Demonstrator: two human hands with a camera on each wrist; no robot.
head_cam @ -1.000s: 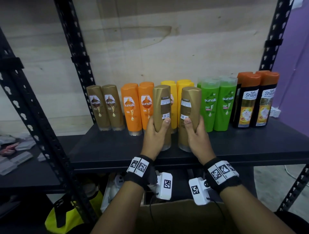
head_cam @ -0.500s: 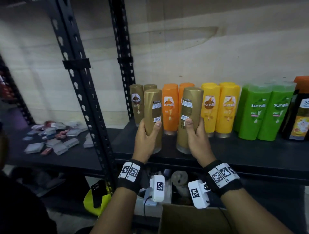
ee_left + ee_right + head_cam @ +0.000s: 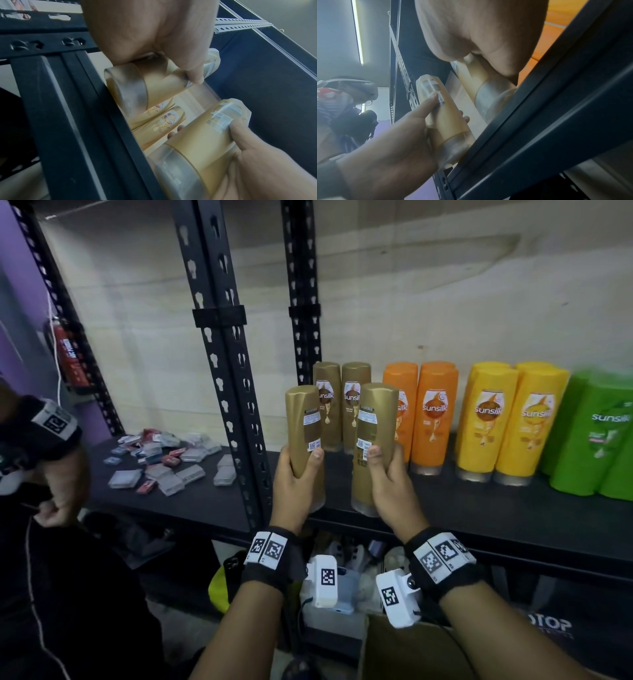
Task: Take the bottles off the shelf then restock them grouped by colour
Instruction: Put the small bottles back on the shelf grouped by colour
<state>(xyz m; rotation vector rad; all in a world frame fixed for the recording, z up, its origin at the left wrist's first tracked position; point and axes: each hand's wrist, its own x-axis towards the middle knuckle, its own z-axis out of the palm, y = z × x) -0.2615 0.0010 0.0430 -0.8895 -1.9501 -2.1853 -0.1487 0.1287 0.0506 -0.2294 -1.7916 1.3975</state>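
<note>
Left hand (image 3: 294, 484) has its grip wrapped round one gold bottle (image 3: 305, 436), right hand (image 3: 390, 491) round another (image 3: 371, 446), both upright over the shelf (image 3: 479, 508) edge, gold pair (image 3: 342, 402) standing at twelve o'clock.

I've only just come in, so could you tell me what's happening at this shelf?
A person is restocking shampoo bottles by colour. The left hand grips one gold plastic bottle and the right hand grips another gold bottle, both upright at the front edge of the black metal shelf. Behind them stand two more gold bottles, then orange, yellow and green groups to the right.
</note>
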